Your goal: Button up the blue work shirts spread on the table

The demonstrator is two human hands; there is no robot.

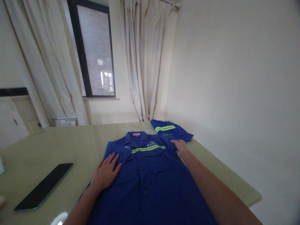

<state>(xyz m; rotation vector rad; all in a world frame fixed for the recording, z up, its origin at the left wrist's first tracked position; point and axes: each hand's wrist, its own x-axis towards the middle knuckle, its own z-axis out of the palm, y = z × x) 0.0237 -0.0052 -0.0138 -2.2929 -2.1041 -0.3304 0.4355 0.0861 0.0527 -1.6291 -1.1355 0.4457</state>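
A blue work jacket (152,184) lies front up on the table, its collar toward the far side and a yellow-green reflective stripe across the chest. Its left-hand sleeve is folded inward over the front. My left hand (106,170) rests on that folded sleeve, palm down with the fingers spread. At the jacket's right shoulder, my right hand (180,147) has its fingers closed on the edge of the other sleeve. The thumb side of this hand faces away from me, and part of the cloth is hidden under the fingers.
Beyond my right hand lies another folded blue garment (174,129) with reflective stripes, near the wall. A black tablet-like slab (44,187) rests on the pale green table (77,142) at left. A white round object (59,218) shows at the near edge. Curtains and a window stand behind.
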